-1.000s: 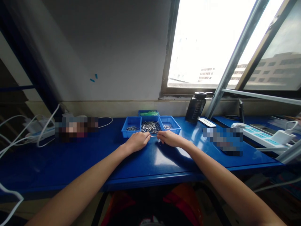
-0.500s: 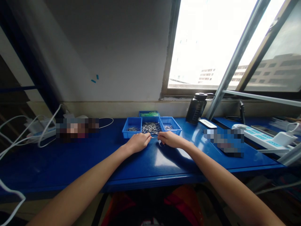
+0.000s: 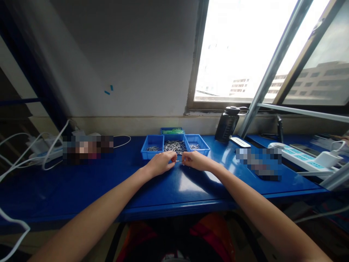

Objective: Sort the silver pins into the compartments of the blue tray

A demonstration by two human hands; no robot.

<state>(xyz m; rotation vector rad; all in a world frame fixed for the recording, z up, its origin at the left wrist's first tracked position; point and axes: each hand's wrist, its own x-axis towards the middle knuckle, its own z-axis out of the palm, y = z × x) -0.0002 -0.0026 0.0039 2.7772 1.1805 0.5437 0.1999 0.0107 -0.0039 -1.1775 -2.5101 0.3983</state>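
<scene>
My left hand (image 3: 161,162) and my right hand (image 3: 196,160) are closed, fingertips facing each other across a small gap just in front of the blue bins. A thin silver metal pin (image 3: 178,161), rivet-like, bridges the gap, pinched at its two ends. Too small to make out is whether it is one piece or two. Behind my hands the middle blue bin (image 3: 175,138) holds a heap of similar metal pins (image 3: 175,146). Fewer pins lie in the left bin (image 3: 145,144) and the right bin (image 3: 205,148).
A small blue tray (image 3: 172,130) with green plastic stands behind the bins. To the right are a black water bottle (image 3: 227,125), a white flat device (image 3: 240,142) and a power strip (image 3: 297,156). White cables (image 3: 56,145) run along the left. All stand on a blue table (image 3: 114,193).
My fingertips have shifted slightly, and my left fingers have opened a little around the pin. The bins and other things stay where they were.
</scene>
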